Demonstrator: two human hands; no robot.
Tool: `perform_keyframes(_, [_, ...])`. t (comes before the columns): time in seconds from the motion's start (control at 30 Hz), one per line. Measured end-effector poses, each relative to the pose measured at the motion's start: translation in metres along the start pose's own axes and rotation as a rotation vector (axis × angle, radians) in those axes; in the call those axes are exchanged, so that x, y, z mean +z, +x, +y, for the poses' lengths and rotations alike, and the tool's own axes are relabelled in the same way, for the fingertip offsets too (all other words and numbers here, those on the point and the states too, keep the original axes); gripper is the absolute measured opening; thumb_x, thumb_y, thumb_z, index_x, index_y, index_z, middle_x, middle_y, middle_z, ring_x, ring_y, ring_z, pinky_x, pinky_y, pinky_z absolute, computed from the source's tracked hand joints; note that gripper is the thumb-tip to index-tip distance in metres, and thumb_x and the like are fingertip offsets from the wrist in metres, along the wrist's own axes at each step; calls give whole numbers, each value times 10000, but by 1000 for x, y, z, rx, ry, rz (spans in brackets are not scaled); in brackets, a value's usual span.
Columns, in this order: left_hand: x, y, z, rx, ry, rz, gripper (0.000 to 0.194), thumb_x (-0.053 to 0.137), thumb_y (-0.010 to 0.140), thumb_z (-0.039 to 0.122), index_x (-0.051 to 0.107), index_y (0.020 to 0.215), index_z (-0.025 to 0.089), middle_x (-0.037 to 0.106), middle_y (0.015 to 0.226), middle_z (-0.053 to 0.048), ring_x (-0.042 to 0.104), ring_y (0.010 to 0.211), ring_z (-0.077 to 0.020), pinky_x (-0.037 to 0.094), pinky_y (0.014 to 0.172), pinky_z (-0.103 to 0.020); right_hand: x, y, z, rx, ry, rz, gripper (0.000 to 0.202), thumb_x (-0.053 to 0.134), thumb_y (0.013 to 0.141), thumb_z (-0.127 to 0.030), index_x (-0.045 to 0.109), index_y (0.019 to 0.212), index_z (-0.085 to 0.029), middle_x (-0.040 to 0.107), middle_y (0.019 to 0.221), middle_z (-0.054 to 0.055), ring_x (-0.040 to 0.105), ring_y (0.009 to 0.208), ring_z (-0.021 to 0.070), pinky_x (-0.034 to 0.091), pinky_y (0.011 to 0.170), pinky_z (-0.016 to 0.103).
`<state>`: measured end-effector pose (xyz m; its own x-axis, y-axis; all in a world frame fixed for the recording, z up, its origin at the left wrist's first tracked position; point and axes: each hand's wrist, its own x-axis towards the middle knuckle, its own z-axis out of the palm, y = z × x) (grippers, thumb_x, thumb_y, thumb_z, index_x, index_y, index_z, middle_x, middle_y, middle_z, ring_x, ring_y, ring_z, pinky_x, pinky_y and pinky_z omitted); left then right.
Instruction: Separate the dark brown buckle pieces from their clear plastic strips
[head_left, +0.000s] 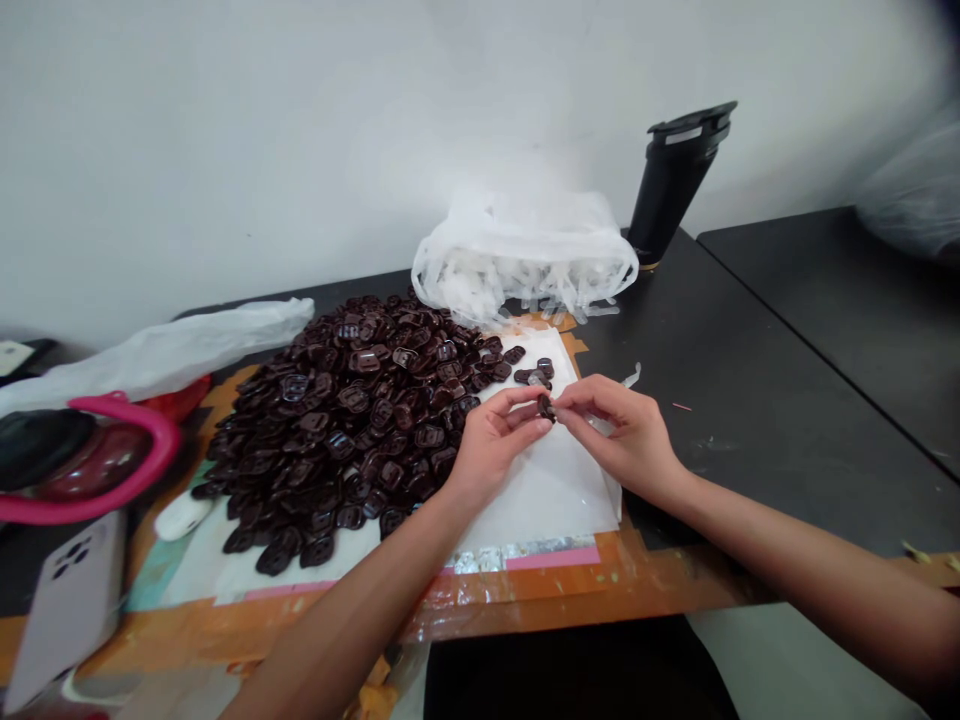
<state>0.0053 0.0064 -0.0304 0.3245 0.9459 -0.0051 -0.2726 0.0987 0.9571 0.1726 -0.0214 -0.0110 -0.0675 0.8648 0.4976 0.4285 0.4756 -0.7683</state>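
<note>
Over the white paper (555, 490), my left hand (496, 430) pinches a small dark brown plastic piece (546, 407) between thumb and fingers. My right hand (619, 425) meets it from the right, its thumb and forefinger closed at the piece's edge; any smaller thing between those fingertips is hidden. A large heap of similar glossy dark brown pieces (360, 420), with slots or raised frames on their faces, lies left of my hands. Just beyond my fingers are several loose brown pieces (544, 368).
Behind the paper lies an open white plastic bag (525, 225) of clear strips (517, 285). A black tumbler (675, 185) stands near the wall. At left are a phone (71, 600), a white rounded case (182, 515) and a pink-handled object (161, 450). Orange tape (525, 605) covers the table edge.
</note>
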Motion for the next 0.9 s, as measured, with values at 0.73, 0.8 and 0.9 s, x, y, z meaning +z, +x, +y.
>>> perform_keyframes(0.73, [-2,-3,-2,199,181,25,370,760,708,188,681,1069,205,635,1143,-82,599,1094,-214,466,1018,-404,1,-4,-3,-53,-106,26,88,600,788,-123,667,801,-180,667,667,-8,602,577,100,480,555,205])
perform_keyframes(0.8, [-3,-3,-3,228,206,16,372,751,719,189,680,1084,217,624,1152,-81,589,1108,-214,465,1021,-404,1,-4,-3,-39,-103,19,86,598,788,-127,668,793,-178,666,655,-10,597,563,95,472,535,199])
perform_keyframes(0.9, [-3,-3,-5,254,222,0,375,746,725,195,680,1093,228,618,1158,-81,588,1105,-214,473,1015,-414,2,-4,-4,-6,-98,15,82,597,778,-123,662,773,-172,660,638,-14,588,546,88,455,507,188])
